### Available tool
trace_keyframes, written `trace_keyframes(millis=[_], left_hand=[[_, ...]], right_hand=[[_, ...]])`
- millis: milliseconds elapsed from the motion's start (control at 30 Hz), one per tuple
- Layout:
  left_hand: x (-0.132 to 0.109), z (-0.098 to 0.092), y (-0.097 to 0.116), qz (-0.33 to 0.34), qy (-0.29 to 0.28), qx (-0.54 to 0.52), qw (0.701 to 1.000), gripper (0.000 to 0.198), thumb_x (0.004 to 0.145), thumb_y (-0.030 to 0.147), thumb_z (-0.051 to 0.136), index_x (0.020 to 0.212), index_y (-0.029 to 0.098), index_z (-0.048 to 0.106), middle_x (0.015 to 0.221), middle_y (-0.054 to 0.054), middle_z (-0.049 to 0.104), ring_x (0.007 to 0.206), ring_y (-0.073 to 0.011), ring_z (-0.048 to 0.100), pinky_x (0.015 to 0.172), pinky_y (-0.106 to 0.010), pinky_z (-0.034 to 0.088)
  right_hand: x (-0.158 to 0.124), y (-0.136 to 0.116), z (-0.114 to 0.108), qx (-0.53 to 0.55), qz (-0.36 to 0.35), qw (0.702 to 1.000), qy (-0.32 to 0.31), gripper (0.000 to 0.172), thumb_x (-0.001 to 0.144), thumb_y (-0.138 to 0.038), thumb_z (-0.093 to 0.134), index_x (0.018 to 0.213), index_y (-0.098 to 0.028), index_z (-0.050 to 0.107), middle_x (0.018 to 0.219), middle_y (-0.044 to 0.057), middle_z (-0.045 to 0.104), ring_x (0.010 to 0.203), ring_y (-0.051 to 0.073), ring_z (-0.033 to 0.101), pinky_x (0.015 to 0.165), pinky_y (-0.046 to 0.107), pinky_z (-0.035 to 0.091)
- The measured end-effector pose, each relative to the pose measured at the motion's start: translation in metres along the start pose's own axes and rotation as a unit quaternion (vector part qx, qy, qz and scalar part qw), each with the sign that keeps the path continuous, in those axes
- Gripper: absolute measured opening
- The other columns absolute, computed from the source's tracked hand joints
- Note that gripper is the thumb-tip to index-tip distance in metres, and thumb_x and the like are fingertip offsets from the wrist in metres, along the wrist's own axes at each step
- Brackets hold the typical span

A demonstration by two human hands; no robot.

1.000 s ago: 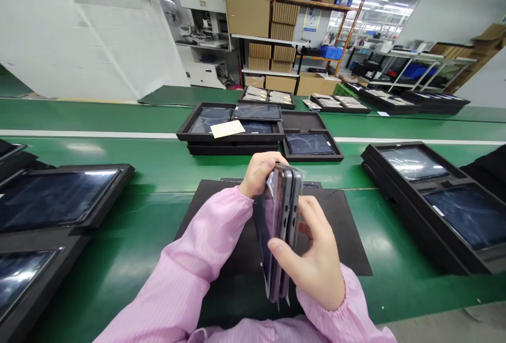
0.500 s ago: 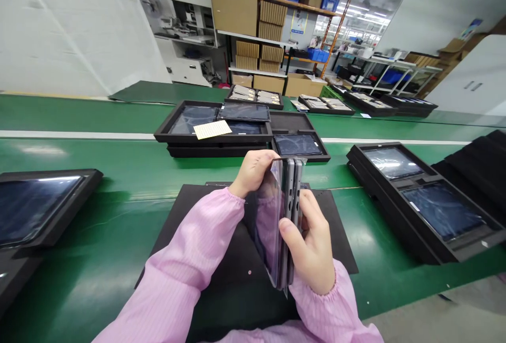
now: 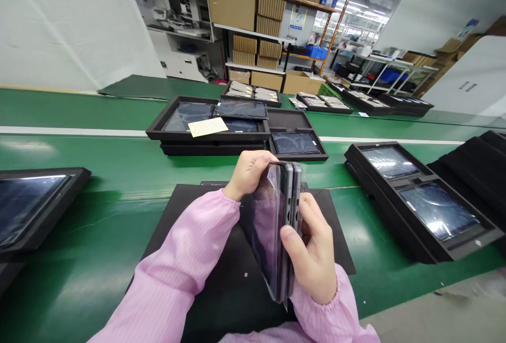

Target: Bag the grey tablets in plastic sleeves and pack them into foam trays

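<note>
Two tablets [image 3: 269, 227] stand on edge side by side, held upright over a black mat [image 3: 166, 232]. Clear film covers the left tablet's glossy screen, and ports show along the edges facing me. My left hand [image 3: 248, 173] is closed on the far upper corner of the left tablet, its fingertips partly hidden behind it. My right hand [image 3: 312, 248] grips the pair from the right, thumb on the near edges and fingers on the outer side.
Black trays with tablets sit at the left [image 3: 81, 179], ahead [image 3: 213, 149] and at the right [image 3: 385, 208]. A yellow sticker sheet [image 3: 207, 127] lies on the middle tray. Farther back are trays of small parts [image 3: 253, 95] on the green bench [image 3: 118, 201].
The view has shifted slightly. Both hands keep their hold on the two tablets, which sit a little lower in view.
</note>
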State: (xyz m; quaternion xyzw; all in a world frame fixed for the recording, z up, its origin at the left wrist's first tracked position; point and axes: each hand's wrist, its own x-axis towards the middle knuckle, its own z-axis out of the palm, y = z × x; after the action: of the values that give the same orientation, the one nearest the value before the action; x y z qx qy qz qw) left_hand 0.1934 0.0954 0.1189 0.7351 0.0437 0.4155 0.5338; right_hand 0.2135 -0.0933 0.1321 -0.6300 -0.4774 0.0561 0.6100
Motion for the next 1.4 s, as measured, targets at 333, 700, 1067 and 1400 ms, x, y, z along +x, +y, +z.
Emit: trace_keyframes(millis=[333, 700, 1067, 1400], left_hand=[[0.0, -0.002, -0.001, 0.011, 0.004, -0.008, 1.0, 0.077, 0.081, 0.085, 0.048, 0.06, 0.016, 0.073, 0.061, -0.009, 0.072, 0.052, -0.0173, 0.06, 0.055, -0.031, 0.047], [0.005, 0.004, -0.008, -0.001, -0.005, 0.01, 1.0, 0.078, 0.082, 0.085, 0.046, 0.058, 0.015, 0.071, 0.054, -0.006, 0.066, 0.052, -0.0165, 0.057, 0.052, -0.028, 0.042], [0.011, 0.012, -0.008, -0.067, -0.016, -0.013, 0.998, 0.078, 0.073, 0.09, 0.051, 0.05, 0.015, 0.056, 0.046, -0.001, 0.046, 0.047, -0.0107, 0.039, 0.047, -0.027, 0.031], [0.009, 0.008, -0.006, -0.052, -0.048, -0.032, 0.997, 0.074, 0.076, 0.084, 0.054, 0.056, 0.014, 0.065, 0.053, -0.005, 0.062, 0.05, -0.0138, 0.051, 0.049, -0.027, 0.039]], right_hand=[[-0.004, 0.007, 0.0, 0.054, -0.004, 0.999, -0.001, 0.039, 0.107, -0.044, 0.04, 0.112, -0.024, 0.074, 0.095, 0.007, 0.061, 0.089, 0.024, 0.062, 0.079, 0.037, 0.053], [-0.003, 0.007, 0.0, 0.037, -0.005, 0.999, 0.024, 0.042, 0.11, -0.032, 0.033, 0.104, -0.025, 0.073, 0.09, 0.005, 0.06, 0.092, 0.022, 0.059, 0.083, 0.035, 0.048], [-0.002, 0.01, 0.0, 0.015, -0.029, 0.999, 0.039, 0.039, 0.109, -0.024, 0.034, 0.112, -0.025, 0.072, 0.1, 0.004, 0.063, 0.099, 0.019, 0.061, 0.088, 0.032, 0.051], [-0.005, 0.002, 0.001, 0.005, -0.039, 0.999, 0.035, 0.035, 0.104, -0.02, 0.042, 0.115, -0.019, 0.075, 0.099, 0.005, 0.062, 0.096, 0.015, 0.063, 0.086, 0.025, 0.052]])
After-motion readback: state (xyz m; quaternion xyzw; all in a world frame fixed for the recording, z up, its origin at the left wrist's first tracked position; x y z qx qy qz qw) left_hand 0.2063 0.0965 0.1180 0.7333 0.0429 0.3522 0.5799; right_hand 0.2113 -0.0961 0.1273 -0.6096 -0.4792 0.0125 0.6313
